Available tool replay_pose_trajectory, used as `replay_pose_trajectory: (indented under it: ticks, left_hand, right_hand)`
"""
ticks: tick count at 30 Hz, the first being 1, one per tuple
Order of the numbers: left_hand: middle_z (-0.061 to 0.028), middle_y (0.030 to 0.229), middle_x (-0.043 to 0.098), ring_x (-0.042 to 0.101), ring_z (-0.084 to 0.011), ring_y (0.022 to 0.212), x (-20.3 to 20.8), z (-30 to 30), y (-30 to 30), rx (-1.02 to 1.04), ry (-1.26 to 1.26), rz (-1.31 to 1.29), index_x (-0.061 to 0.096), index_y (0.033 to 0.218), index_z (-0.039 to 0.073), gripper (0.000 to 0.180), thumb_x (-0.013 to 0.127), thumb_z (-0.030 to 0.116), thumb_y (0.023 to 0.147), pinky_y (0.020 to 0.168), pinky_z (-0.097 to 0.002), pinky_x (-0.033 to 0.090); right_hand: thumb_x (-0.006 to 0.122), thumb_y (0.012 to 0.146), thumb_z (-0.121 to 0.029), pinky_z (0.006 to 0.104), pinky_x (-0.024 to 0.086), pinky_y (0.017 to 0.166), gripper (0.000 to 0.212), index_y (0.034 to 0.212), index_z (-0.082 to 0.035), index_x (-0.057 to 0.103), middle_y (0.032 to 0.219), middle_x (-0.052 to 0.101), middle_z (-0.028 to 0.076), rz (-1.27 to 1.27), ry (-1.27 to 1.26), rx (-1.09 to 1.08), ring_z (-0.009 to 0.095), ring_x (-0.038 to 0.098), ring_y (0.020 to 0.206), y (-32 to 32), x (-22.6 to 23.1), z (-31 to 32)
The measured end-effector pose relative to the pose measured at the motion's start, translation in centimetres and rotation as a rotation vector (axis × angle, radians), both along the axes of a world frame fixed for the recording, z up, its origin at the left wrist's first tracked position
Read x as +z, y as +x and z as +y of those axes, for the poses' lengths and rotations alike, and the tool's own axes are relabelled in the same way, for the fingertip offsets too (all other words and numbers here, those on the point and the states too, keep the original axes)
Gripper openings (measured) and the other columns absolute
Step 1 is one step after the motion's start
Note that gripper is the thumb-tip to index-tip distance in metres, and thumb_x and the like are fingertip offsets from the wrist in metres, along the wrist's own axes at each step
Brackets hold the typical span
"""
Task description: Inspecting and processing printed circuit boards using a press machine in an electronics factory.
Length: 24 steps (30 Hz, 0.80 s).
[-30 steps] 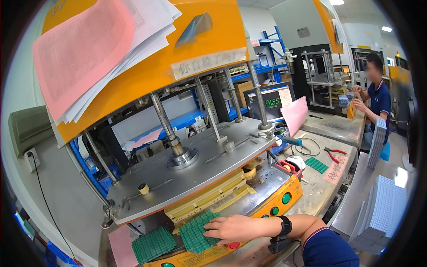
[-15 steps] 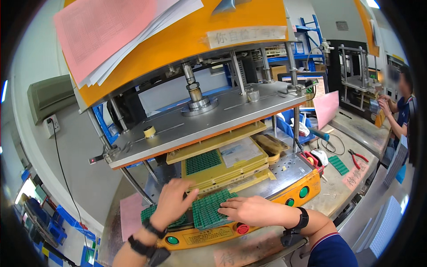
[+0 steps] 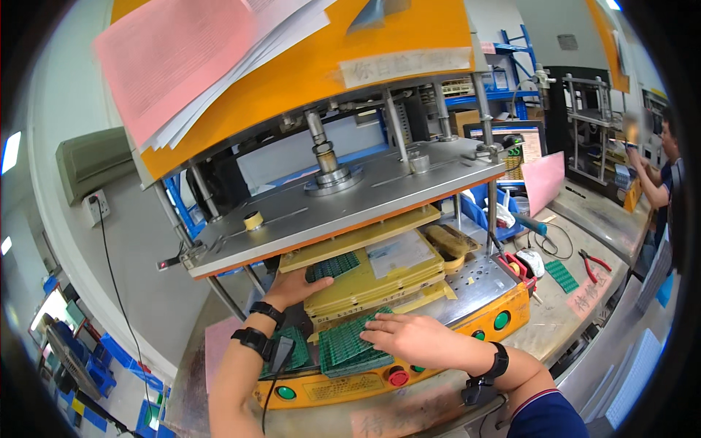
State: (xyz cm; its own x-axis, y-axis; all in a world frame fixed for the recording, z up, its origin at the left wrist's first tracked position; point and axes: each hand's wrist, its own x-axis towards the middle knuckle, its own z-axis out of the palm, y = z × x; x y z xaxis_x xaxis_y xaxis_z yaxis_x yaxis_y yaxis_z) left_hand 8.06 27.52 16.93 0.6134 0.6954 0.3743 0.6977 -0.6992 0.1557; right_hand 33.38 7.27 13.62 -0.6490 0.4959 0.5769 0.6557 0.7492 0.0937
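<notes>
My left hand (image 3: 293, 287) reaches in under the press's raised plate at the left side of the yellow fixture (image 3: 380, 286). It grips the left edge of a green circuit board panel (image 3: 334, 267), which sits slightly tilted; the fingertips are hidden. My right hand (image 3: 400, 337) is at a stack of green circuit board panels (image 3: 343, 343) on the machine's front ledge, fingers closed at the right edge of the top panel, which lies askew over those below. More green panels (image 3: 294, 350) lie to the left, partly behind my left forearm.
Steel posts (image 3: 491, 212) carry the press plate (image 3: 350, 201) above the fixture. A brush (image 3: 447, 239) lies beside it. Green buttons (image 3: 502, 320) and a red button (image 3: 398, 376) line the front panel. Red-handled pliers (image 3: 595, 266) and another green panel (image 3: 562, 276) lie on the right bench. A co-worker (image 3: 661, 171) stands beyond.
My left hand has moved up and forward, from above the front ledge to the panel in the fixture. That panel has shifted and tilted. My right hand stays at the stack, its top panel now askew.
</notes>
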Motion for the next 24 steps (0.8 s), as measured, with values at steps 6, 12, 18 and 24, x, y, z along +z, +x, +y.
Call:
replay_pose_trajectory:
  ticks: [6, 12, 18, 24]
  left_hand:
    - [-0.0181, 0.132, 0.051, 0.041, -0.0387, 0.129, 1.1, -10.5, -8.0, 0.151, 0.046, -0.048, 0.054, 0.129, 0.011, 0.074, 0.065, 0.063, 0.077, 0.11, -0.0508, 0.026]
    - [-0.015, 0.129, 0.052, 0.039, -0.0363, 0.13, -4.7, -17.7, -14.4, 0.299, 0.223, 0.229, 0.056, 0.123, 0.011, 0.061, 0.067, 0.053, 0.08, 0.106, -0.0613, 0.023]
    - [-0.0035, 0.112, 0.064, 0.055, -0.0254, 0.109, -11.5, -26.4, -10.4, 0.074, 0.115, -0.148, 0.063, 0.1, 0.012, 0.025, 0.069, 0.019, 0.077, 0.09, -0.0449, 0.037]
    - [-0.0117, 0.107, 0.063, 0.057, -0.0323, 0.1, -17.5, -28.3, -9.0, 0.123, 0.153, -0.297, 0.064, 0.097, 0.008, 0.016, 0.063, 0.019, 0.086, 0.088, -0.0428, 0.041]
  right_hand:
    - [0.06, 0.084, -0.013, 0.0379, 0.05, 0.096, 0.034, 0.116, -0.005, 0.062, 0.121, 0.063, 0.014, 0.07, -0.028, -0.009, 0.031, 0.058, 0.116, 0.8, 1.4, -0.4]
    - [0.067, 0.084, -0.014, 0.0397, 0.049, 0.096, 0.028, 0.111, -0.007, 0.065, 0.118, 0.064, 0.014, 0.287, 0.031, -0.049, 0.032, 0.057, 0.118, -0.2, 1.9, 1.6]
    - [0.063, 0.087, -0.016, 0.0406, 0.048, 0.097, 0.029, 0.114, -0.006, 0.064, 0.124, 0.062, 0.014, 0.327, 0.028, -0.181, 0.033, 0.054, 0.121, -0.7, 0.7, 9.1]
    - [0.062, 0.089, -0.02, 0.0408, 0.046, 0.1, 0.03, 0.117, -0.008, 0.065, 0.13, 0.058, 0.012, 0.282, -0.009, -0.172, 0.03, 0.05, 0.126, -2.1, -1.0, 15.2]
